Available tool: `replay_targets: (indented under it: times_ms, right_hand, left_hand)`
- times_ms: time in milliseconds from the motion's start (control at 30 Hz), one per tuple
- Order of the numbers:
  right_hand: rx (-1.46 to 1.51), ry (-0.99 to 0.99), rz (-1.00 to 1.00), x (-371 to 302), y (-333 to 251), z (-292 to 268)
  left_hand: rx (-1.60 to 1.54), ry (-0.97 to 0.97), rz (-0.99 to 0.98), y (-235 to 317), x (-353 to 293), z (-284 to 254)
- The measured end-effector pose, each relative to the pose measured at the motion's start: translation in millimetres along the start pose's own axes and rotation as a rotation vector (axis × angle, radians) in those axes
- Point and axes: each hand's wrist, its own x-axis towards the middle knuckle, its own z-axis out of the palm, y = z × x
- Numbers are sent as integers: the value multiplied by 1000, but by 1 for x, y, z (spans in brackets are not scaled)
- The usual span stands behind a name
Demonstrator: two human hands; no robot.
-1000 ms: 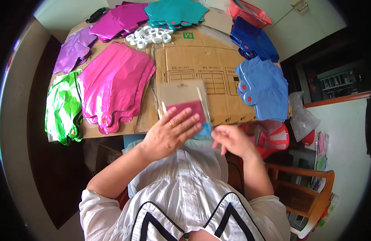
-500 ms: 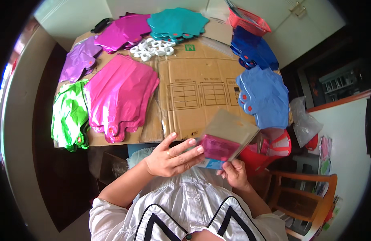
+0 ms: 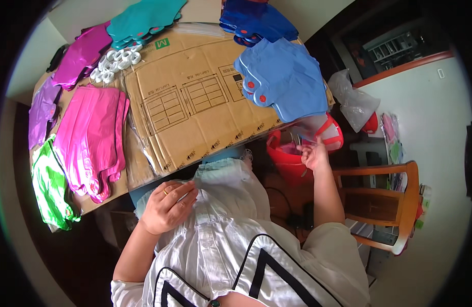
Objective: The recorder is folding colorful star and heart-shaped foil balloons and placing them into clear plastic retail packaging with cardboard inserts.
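Cardboard (image 3: 205,129) is bearing foil stacks (image 3: 92,135) near a chair (image 3: 371,191); left hand (image 3: 170,207) is curling loosely, right hand (image 3: 314,155) bending its fingers at a red bucket (image 3: 292,167), either grip unclear.

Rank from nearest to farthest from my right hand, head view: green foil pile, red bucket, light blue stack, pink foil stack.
1. Red bucket: at the right hand.
2. Light blue stack: right side, farther forward.
3. Pink foil stack: left side.
4. Green foil pile: far left.
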Motion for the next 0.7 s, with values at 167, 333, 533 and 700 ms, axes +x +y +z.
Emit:
replay_targets:
  times_ms: [167,333,533,700]
  right_hand:
    - [-180,-561,106,-47,19,32]
    - [100,-1487,241,-148,71,106]
    - [196,-1752,288,-186,109,166]
    - [-1223,-1472,-690,-194,90,135]
  left_hand:
    - [-45,10,-109,1,-9,-2]
    - [-659,-61,-615,21,22,4]
    - [-973,76,-682,26,52,46]
    - [-425,-261,-744,9,3,11]
